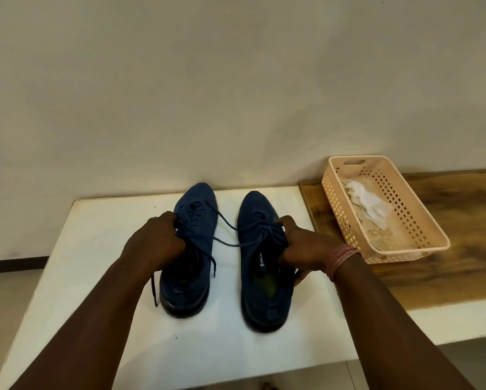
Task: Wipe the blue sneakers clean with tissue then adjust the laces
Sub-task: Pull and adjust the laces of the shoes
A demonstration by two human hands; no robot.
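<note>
I have my left hand [154, 240] gripping the left blue sneaker [190, 249] and my right hand [301, 249] gripping the right blue sneaker [264, 260] on the white counter [95, 277], with used tissue [367, 202] in the basket [405, 249] at two o'clock, so I think wiping is done and loose laces [227, 232] are left.

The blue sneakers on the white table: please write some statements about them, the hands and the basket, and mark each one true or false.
1. Both blue sneakers stand on the white table with the toes pointing to the wall. True.
2. The left hand grips the left sneaker near its laces. True.
3. The right hand holds the tissue. False: it grips the right sneaker at its side; the tissue lies in the basket.
4. The basket stands on the white table between the sneakers. False: it stands on the wooden surface to the right.
5. A lace crosses the gap between the two sneakers. True.
</note>
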